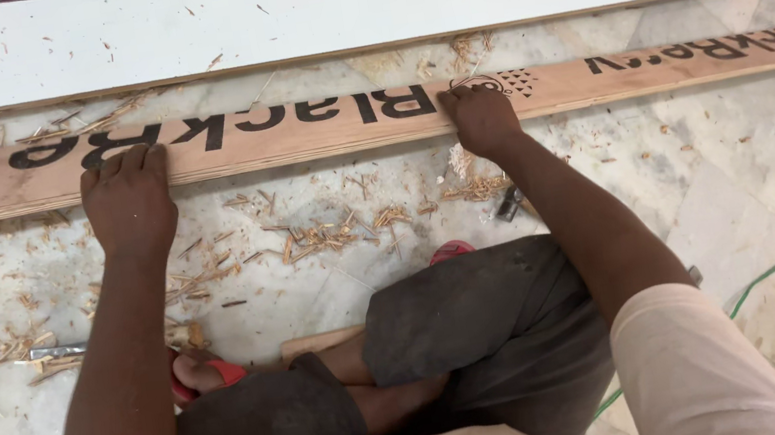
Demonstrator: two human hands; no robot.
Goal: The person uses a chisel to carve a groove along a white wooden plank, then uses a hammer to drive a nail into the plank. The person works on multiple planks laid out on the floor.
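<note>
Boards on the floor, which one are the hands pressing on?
The brown plywood strip with dark lettering: left hand and right hand rest on it. The white board beyond is untouched.

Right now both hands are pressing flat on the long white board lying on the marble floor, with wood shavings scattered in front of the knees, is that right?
Not quite. In the head view the left hand and right hand press on the long brown plywood strip, not the white board, which lies untouched beyond it. The rest holds: the marble floor has wood shavings scattered in front of the knees.
</note>
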